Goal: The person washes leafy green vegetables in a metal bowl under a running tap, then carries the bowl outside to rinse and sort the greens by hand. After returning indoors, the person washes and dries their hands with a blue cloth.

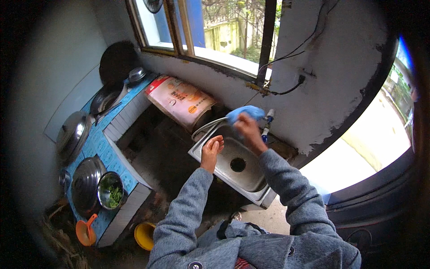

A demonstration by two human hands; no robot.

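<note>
My left hand (212,153) hangs over the left rim of the stainless steel sink (231,181), its fingers curled in and nothing visible in them. Farther back, my right hand (250,132) is blurred above the basin and overlaps the lower edge of a blue cloth (248,111). Whether its fingers grip the cloth or only come close to it is not clear. A pale hose (205,126) curves from beside the cloth to the sink's back left corner. The drain hole (238,164) shows dark in the basin floor.
Left stands a blue-tiled counter (100,141) bearing lidded pans (89,185) and a metal bowl of leafy greens (112,191). An orange dipper (85,232) lies at its near end. A yellow bucket (144,235) is below. Blue-handled valves (267,124) flank the sink near the wall.
</note>
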